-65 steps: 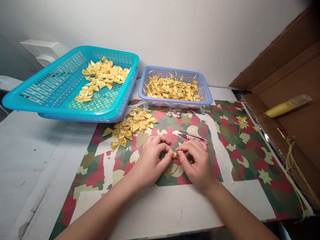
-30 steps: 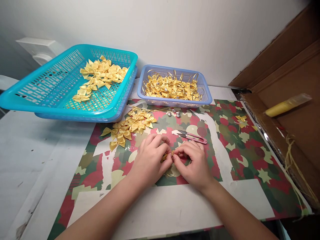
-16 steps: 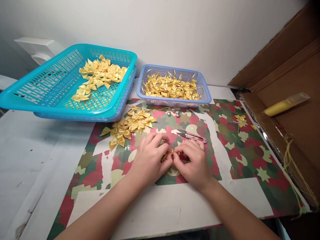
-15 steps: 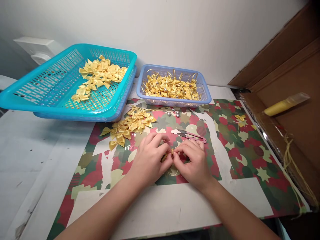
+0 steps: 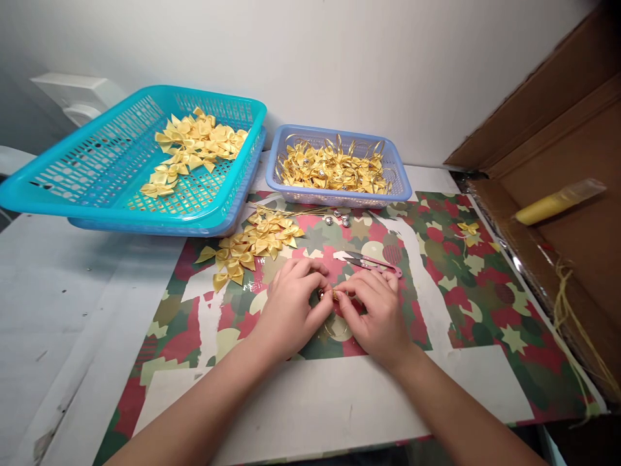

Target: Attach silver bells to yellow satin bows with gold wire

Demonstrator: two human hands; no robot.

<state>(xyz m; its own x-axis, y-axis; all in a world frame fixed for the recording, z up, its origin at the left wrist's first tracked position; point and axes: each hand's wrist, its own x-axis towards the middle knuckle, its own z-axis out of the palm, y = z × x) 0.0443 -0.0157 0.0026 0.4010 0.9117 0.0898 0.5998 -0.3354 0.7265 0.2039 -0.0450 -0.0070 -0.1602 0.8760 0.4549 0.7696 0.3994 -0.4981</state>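
Observation:
My left hand [image 5: 295,304] and my right hand [image 5: 373,310] meet over the patterned mat, thumbs and forefingers pinched close together. Between the fingertips is a thin gold cord [image 5: 334,295], its loop hanging below onto the mat. A small silver bell [image 5: 321,294] shows beside my left fingertips. Most of what the fingers grip is hidden. Just beyond my right hand lie thread snips [image 5: 373,262] with pink handles. Yellow ribbon bows [image 5: 252,243] are piled past my left hand. Several loose silver bells [image 5: 344,220] rest farther back, near gold cords [image 5: 301,212].
A turquoise basket [image 5: 145,217] with yellow bows stands at the back left, stacked on a blue one. Behind the mat, a lilac basket [image 5: 339,194] holds bows with gold loops and bells. Cardboard [image 5: 563,129] walls the right side, with a yellow tube [image 5: 557,202] there.
The fingertips have shifted slightly, and the bell by my left fingers now shows more plainly. Both hands stay in nearly the same place.

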